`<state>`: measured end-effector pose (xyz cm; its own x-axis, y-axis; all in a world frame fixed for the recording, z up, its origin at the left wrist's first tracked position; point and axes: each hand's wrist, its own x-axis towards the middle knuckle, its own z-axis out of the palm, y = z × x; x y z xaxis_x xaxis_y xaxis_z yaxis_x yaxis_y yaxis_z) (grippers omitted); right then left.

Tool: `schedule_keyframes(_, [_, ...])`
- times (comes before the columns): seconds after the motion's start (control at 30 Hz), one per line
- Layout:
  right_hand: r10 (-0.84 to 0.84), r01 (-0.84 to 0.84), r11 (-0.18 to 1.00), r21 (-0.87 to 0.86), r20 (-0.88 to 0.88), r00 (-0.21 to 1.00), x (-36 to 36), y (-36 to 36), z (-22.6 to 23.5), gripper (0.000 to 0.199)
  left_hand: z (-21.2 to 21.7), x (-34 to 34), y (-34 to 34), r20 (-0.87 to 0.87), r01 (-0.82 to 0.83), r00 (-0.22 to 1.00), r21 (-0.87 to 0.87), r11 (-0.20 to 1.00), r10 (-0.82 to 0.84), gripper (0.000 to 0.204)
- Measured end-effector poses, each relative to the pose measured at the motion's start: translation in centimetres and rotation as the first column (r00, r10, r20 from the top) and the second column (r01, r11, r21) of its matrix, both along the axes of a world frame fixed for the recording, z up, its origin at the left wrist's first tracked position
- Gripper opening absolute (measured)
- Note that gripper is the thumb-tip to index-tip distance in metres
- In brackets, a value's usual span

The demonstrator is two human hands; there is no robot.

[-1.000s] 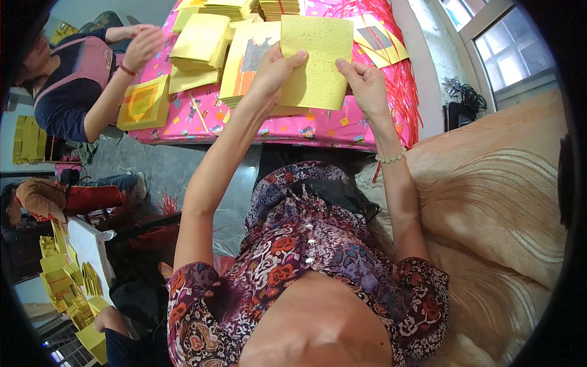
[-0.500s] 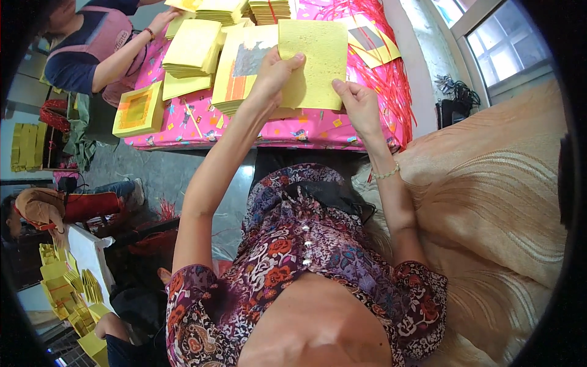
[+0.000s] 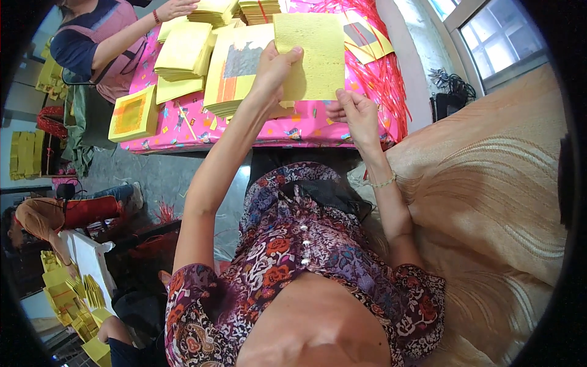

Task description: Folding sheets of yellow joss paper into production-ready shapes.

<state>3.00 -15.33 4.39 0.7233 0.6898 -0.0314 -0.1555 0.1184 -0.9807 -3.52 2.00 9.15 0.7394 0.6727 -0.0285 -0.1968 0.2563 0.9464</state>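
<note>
My left hand (image 3: 276,68) grips the left side of a rectangular yellow paper sheet (image 3: 315,55) with a rough, ridged surface, thumb on top. Whether it is one sheet or several together I cannot tell. My right hand (image 3: 358,116) is at the sheet's lower right corner, its thumb tip by the corner and its fingers stretched out below the edge. Under and left of my left hand lies a thick stack of yellow paper (image 3: 217,92), its top sheet bearing a grey patch and an orange band.
A pink patterned cloth (image 3: 202,131) covers the table. More yellow stacks (image 3: 183,55) stand left, one with an orange square (image 3: 132,114). Red plastic strips (image 3: 391,92) hang along the right. A co-worker's hand (image 3: 174,9) is far left; other people sit lower left. Beige fabric (image 3: 477,183) lies right.
My right hand's fingers have come out from behind the sheet and now show below its lower edge. The co-worker's hand has lifted away from the far stacks.
</note>
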Motion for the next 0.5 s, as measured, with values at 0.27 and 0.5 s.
schedule_keyframes(0.27, [0.179,-0.181,0.976,-0.124,-0.026,0.984,3.2,-1.3,0.0,0.041,-1.1,0.0,0.7,-0.063,0.113,0.992,0.068,0.991,-0.109,0.029])
schedule_keyframes(0.5, [0.217,-0.13,0.957,-0.26,0.341,0.915,9.3,-2.3,1.1,0.057,-0.9,0.1,-2.1,-0.617,0.695,0.677,0.36,0.622,-0.401,0.053])
